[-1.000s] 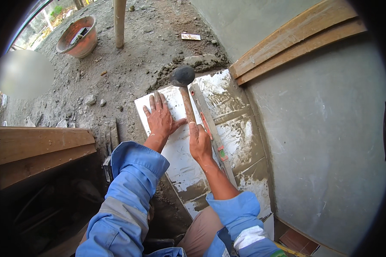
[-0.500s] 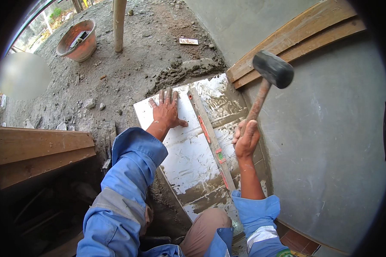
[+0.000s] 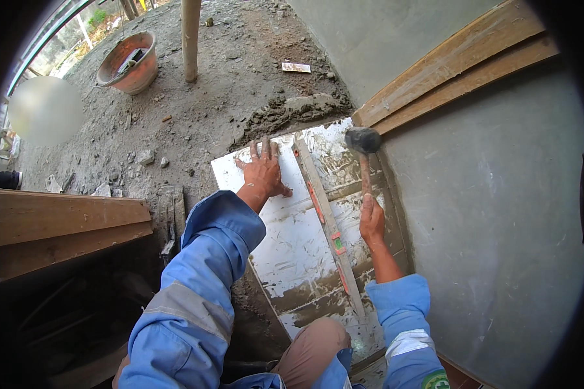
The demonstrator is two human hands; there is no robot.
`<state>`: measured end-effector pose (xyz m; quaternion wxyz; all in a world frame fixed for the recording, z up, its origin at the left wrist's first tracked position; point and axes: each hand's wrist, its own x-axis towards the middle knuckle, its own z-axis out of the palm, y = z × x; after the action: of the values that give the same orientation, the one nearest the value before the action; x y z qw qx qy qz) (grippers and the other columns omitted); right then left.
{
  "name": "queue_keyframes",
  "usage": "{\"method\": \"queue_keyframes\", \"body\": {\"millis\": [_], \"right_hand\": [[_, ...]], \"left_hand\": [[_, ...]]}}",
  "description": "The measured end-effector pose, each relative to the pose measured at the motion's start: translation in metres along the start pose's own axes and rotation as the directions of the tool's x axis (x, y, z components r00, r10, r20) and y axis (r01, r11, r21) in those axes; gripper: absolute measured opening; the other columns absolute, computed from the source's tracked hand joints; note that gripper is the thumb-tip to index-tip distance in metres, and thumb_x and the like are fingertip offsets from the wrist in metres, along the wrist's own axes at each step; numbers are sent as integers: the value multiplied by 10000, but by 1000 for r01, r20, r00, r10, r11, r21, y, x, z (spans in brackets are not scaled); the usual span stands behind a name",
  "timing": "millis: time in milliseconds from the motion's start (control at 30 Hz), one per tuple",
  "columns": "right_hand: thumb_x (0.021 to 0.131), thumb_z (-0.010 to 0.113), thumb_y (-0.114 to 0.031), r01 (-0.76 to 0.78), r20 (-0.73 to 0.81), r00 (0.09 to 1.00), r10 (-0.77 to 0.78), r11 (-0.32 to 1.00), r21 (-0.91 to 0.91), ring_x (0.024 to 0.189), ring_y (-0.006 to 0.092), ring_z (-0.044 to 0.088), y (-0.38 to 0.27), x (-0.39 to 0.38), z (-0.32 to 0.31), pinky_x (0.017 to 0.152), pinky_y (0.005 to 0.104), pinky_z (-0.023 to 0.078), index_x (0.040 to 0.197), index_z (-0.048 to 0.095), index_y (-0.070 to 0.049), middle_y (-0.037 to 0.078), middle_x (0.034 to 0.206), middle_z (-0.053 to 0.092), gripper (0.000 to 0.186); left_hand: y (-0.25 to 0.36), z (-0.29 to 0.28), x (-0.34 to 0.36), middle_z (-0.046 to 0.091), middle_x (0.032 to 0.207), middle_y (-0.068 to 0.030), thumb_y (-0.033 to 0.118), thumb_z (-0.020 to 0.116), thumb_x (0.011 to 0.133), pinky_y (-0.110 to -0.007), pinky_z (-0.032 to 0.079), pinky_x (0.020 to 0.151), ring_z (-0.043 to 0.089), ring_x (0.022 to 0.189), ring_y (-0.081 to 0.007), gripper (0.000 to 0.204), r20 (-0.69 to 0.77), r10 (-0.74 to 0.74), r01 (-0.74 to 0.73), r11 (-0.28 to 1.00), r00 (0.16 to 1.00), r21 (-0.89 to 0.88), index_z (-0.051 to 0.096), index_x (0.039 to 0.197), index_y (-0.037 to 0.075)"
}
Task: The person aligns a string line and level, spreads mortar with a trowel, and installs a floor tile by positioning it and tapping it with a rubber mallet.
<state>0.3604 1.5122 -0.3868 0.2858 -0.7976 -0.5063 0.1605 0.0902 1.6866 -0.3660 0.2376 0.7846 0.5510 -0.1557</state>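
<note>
Tiles [image 3: 279, 241] down along gray wall [image 3: 486, 194], ground [image 3: 207, 107] beyond untiled

Looks part done: tile faces mortar-smeared, ground rough and lumpy. Level [image 3: 322, 212] lies on them. Left hand [image 3: 263, 175] spread on the far white tile, gripping nothing. Right hand [image 3: 372, 219] wrapped round the mallet [image 3: 363, 140] handle; can't tell if head touches tile. Bucket [image 3: 138, 80] and post [image 3: 190, 39] stand on the ground.

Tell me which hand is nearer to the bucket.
Left. The left hand, spread on the tile, is below and to the right of the bucket in the view. The right hand, gripping the mallet, is farther off that way, across the level.
</note>
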Motion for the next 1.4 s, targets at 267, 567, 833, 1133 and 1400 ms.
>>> {"method": "queue_keyframes", "body": {"millis": [267, 567, 833, 1133, 1400], "right_hand": [[1057, 374, -460, -80, 51, 996, 72, 978, 194, 587, 226, 523, -8, 5, 0, 571, 377, 422, 828, 557, 3, 116, 657, 528, 547], [1043, 394, -469, -53, -1, 998, 55, 962, 267, 635, 338, 576, -16, -8, -3, 616, 422, 455, 874, 579, 10, 176, 688, 576, 540], [1052, 363, -463, -227, 89, 974, 209, 902, 367, 682, 409, 578, -16, -15, -16, 676, 479, 453, 867, 597, 25, 230, 718, 590, 573], [1044, 390, -488, -124, 20, 992, 123, 985, 117, 725, 384, 608, 20, -24, -9, 667, 448, 470, 890, 590, 22, 217, 744, 609, 569], [1043, 420, -438, -60, -24, 998, 62, 995, 79, 654, 467, 549, 7, -26, -1, 615, 472, 443, 863, 554, 10, 225, 700, 576, 502]], "left_hand": [[2, 1, 3, 70, 1668, -118, 667, 861, 527, -771, 212, 1084, 56, 1522, -400, 1423, -3, 15, -15, 1000, 1000, 1, 107, 1596, 108], [4, -2, -5, 46, 1670, -126, 644, 881, 515, -763, 224, 1085, 61, 1520, -410, 1438, 0, 23, -23, 1000, 1000, 18, 107, 1595, 94], [8, 2, -2, 51, 1670, -123, 623, 892, 518, -782, 201, 1079, 56, 1525, -393, 1436, 9, 23, -23, 1000, 1000, -7, 102, 1594, 90], [12, -3, 2, 48, 1671, -119, 618, 896, 509, -778, 208, 1080, 68, 1524, -392, 1448, -26, 37, -37, 999, 999, -16, 96, 1594, 89], [9, -1, 2, 52, 1670, -128, 616, 892, 518, -774, 231, 1071, 78, 1522, -398, 1446, -12, 32, -32, 999, 999, 10, 87, 1595, 85]]}}
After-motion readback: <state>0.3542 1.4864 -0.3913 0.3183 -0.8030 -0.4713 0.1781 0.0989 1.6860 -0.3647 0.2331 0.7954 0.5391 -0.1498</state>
